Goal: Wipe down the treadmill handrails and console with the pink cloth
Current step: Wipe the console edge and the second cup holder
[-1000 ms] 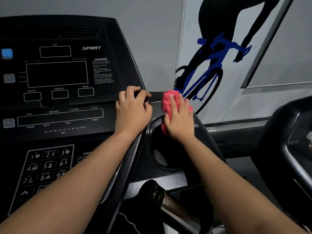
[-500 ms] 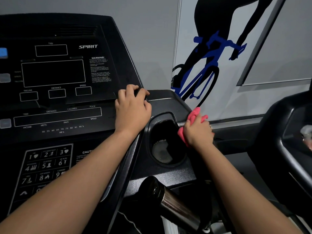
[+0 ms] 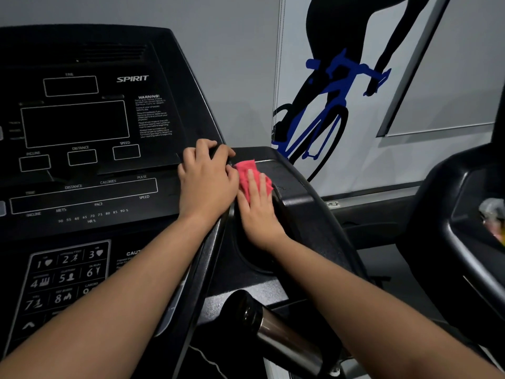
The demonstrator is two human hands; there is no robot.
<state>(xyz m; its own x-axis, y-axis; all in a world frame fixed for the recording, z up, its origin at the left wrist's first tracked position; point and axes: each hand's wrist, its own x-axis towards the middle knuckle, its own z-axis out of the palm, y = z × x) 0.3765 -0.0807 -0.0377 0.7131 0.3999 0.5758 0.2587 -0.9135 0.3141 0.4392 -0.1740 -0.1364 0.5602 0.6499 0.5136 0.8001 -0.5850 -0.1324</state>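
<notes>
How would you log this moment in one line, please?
right hand: presses pink cloth on black treadmill console | left hand: grips console edge

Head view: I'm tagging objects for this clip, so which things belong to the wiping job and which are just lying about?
Job: console; pink cloth; right hand pressing the cloth flat; left hand gripping the console's ledge.
Lying about: cyclist wall graphic; neighbouring machine on the right.
</notes>
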